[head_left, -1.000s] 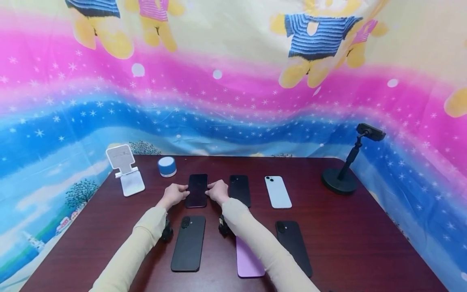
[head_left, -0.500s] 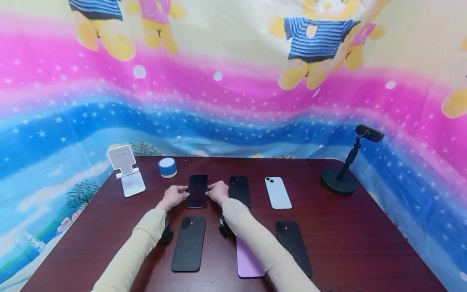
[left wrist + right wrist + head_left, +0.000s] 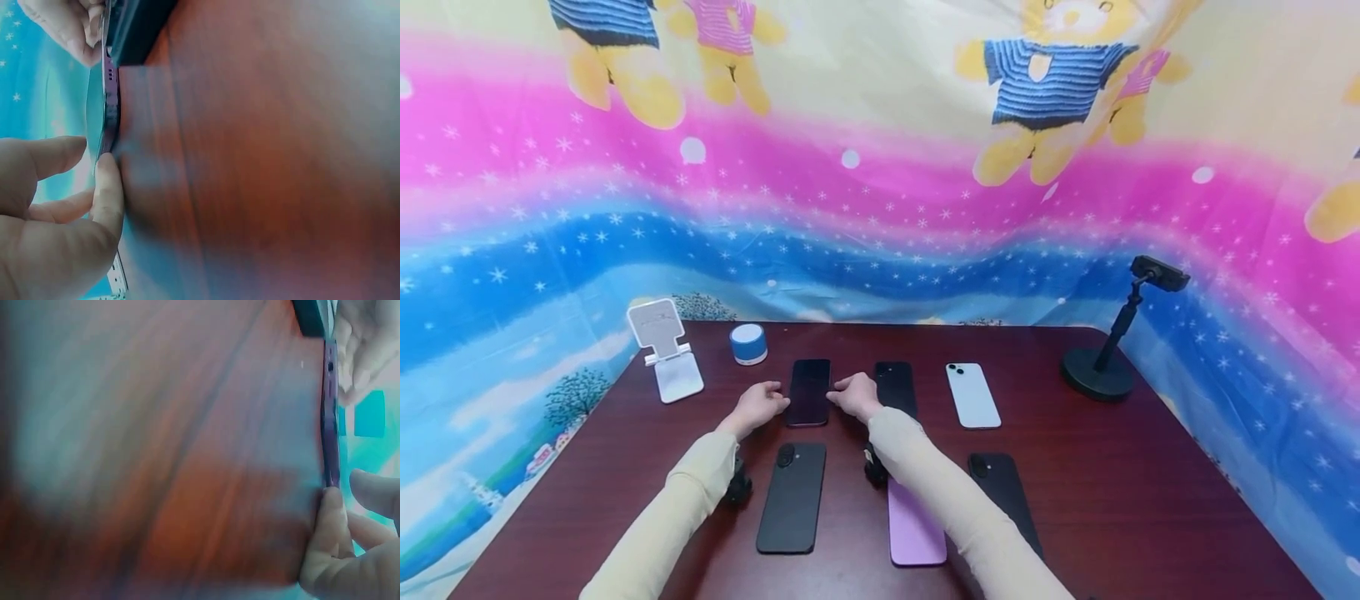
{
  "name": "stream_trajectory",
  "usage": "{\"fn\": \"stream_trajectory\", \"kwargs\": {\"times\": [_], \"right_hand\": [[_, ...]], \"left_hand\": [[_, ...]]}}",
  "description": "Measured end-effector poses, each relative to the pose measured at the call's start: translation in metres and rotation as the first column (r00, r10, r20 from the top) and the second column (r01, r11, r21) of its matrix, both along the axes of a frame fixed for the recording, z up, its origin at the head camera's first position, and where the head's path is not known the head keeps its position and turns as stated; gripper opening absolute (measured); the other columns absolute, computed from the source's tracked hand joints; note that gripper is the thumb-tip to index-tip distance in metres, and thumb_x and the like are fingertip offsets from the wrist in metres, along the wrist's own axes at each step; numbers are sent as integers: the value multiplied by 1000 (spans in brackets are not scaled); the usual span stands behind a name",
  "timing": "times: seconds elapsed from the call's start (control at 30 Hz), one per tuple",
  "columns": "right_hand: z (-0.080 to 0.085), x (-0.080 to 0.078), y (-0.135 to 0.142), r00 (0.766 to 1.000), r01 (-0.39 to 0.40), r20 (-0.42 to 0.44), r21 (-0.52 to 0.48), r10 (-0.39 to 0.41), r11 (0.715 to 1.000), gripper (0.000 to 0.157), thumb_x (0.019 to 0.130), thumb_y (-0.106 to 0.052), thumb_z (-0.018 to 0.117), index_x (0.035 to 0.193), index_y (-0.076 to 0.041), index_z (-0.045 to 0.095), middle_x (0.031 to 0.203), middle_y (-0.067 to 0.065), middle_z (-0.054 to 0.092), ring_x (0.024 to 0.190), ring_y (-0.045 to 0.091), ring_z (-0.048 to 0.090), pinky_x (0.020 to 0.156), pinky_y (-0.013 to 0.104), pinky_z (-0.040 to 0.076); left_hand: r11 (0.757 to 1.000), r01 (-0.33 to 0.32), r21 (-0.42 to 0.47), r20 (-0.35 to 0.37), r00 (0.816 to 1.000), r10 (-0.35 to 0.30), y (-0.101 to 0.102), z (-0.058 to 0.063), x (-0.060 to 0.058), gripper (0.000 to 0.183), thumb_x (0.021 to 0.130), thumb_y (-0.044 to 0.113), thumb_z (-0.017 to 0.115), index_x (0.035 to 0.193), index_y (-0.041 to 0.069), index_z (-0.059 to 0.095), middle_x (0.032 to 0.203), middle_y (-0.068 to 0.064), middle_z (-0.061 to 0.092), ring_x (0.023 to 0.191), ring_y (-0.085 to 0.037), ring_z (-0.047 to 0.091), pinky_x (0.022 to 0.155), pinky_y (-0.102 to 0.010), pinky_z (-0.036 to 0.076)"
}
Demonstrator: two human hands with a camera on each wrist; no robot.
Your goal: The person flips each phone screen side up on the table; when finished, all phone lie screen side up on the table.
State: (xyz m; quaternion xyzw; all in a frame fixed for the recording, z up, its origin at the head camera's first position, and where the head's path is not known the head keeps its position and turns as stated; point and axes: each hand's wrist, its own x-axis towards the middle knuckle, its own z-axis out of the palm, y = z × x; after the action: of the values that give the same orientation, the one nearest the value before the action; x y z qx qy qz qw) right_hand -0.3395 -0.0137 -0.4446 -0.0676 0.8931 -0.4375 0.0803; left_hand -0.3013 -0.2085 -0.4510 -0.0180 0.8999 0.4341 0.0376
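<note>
Dark phone (image 3: pixel 809 393) flat between left hand (image 3: pixel 758 406), right hand (image 3: pixel 858 395).

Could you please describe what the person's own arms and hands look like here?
The left sleeve and right sleeve are long, plain and pale cream, wrinkled in places. A small black device shows at the left wrist; a second black device, bearing a small pale patch, shows at the right. The left grip and right grip are bare hands, without gloves.
</note>
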Motion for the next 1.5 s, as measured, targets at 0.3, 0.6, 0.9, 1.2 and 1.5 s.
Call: {"fn": "stream_trajectory", "kwargs": {"times": [0.3,0.6,0.9,1.2,1.5], "right_hand": [[9,10,21,956,-138,232,-184,180,973,47,92,-20,65,130,6,55,103,16,71,86,22,70,72,32,58],[19,50,34,872,-215,372,-289,317,933,55,93,-21,63,134,10,42,99,18,64,79,28,71,62,35,59],[22,112,47,759,-256,462,-435,458,863,50,94,-14,60,131,10,36,117,21,59,95,45,66,66,46,59],[15,165,52,733,-150,433,-649,525,745,59,91,2,56,138,7,21,125,21,41,101,53,60,76,56,55],[-2,187,44,809,-23,382,-740,447,673,72,81,20,56,141,4,19,131,22,33,94,44,66,74,50,57]], "left_hand": [[999,32,-1,37,999,-32,-13,6,25,41,94,13,58,124,-14,50,105,-24,65,85,-24,62,81,-39,55],[995,95,-38,41,995,-93,-8,14,52,40,85,20,73,115,-4,61,102,-17,66,78,-18,62,70,-35,59],[984,178,-1,46,983,-178,-4,11,68,48,77,16,80,117,-2,61,107,-17,64,72,-17,60,63,-32,56],[962,266,54,12,964,-267,-4,10,77,62,77,15,79,129,-4,52,117,-22,61,61,-16,59,60,-29,52],[938,344,47,-22,939,-343,-7,8,79,73,77,13,79,138,-6,43,129,-28,55,62,-15,59,54,-25,50]]}}
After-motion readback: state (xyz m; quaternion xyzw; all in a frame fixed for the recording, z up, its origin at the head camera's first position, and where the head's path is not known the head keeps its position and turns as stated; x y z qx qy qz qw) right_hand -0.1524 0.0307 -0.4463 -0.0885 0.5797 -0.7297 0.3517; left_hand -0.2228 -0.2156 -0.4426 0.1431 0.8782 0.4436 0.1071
